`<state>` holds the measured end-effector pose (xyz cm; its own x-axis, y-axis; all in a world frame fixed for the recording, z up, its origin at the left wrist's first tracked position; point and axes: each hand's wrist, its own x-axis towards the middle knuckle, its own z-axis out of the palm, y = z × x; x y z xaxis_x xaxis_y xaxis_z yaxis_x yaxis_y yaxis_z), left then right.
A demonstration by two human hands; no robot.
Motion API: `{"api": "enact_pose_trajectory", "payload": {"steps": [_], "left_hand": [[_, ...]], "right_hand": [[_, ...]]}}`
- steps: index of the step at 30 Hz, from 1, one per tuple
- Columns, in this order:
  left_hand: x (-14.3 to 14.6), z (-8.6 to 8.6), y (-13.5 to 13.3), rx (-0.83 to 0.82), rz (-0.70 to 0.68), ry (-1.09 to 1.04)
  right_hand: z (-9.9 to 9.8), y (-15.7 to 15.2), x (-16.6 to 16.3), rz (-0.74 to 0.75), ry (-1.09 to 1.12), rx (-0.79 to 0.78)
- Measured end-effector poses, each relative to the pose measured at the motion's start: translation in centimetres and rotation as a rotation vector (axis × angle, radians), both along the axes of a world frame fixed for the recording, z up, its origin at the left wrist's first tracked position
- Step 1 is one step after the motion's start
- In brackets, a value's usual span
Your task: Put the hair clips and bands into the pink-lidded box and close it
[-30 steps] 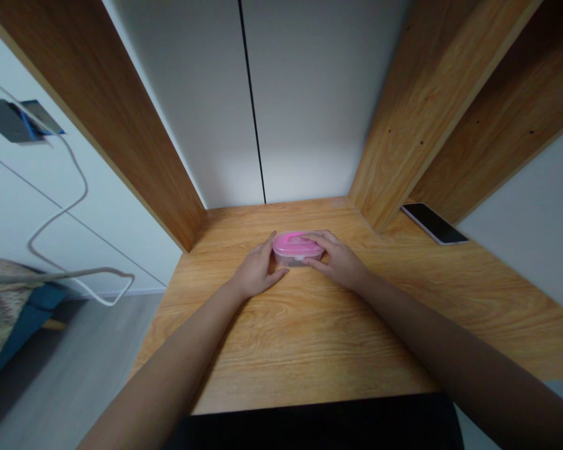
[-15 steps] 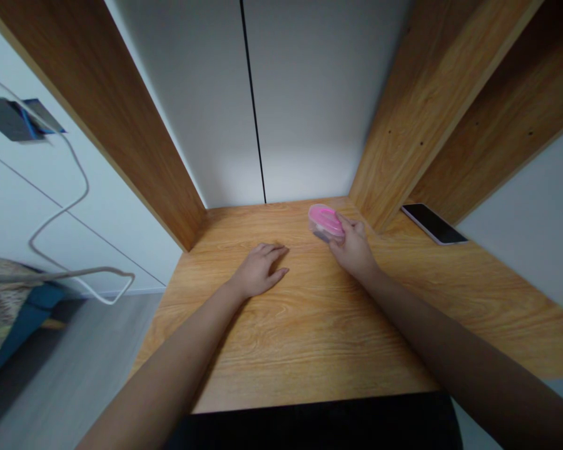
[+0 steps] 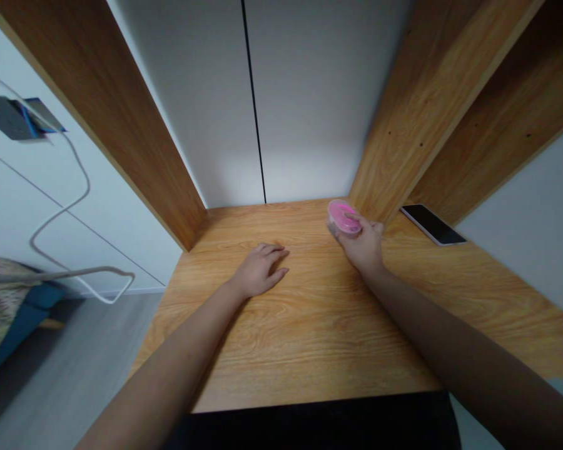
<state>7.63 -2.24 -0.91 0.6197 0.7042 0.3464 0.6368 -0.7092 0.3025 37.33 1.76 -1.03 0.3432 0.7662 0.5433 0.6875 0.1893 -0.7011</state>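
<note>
A small clear container with a pink lid [image 3: 342, 219] is in my right hand [image 3: 363, 245], tilted, at the far right of the wooden desk [image 3: 304, 325], close to the wooden upright [image 3: 403, 125]. My right hand's fingers are wrapped round the container. My left hand [image 3: 259, 270] lies flat on the desk near its middle, fingers stretched out, holding nothing.
A black phone [image 3: 432, 224] lies on the desk behind the right upright. A wooden side panel [image 3: 122, 125] bounds the left. White wall panels stand at the back. A white cable [image 3: 65, 206] hangs from a wall socket [image 3: 14, 117] at the left.
My right hand has carried the pink-lidded container from the desk's middle to the far right, near the upright. My left hand let go of it and now rests flat.
</note>
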Motion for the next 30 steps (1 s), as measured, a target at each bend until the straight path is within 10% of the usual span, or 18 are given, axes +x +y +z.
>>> {"api": "enact_pose_trajectory", "payload": {"steps": [14,20,26,30], "left_hand": [[-0.1,0.1,0.0,0.015,-0.001,0.026],[-0.1,0.0,0.0,0.022,0.005,0.018],[0.0,-0.1,0.0,0.011,0.008,0.002],[0.0,0.1,-0.1,-0.002,0.006,-0.01]], "right_hand": [[0.3,-0.2,-0.7,-0.143,-0.013,0.176],[1.6,-2.4,-1.9,0.385,-0.163,0.41],[1.1,-3.4,-3.3,0.943,-0.393,0.047],[0.4,-2.8,-3.4,1.033,-0.439,-0.098]]}}
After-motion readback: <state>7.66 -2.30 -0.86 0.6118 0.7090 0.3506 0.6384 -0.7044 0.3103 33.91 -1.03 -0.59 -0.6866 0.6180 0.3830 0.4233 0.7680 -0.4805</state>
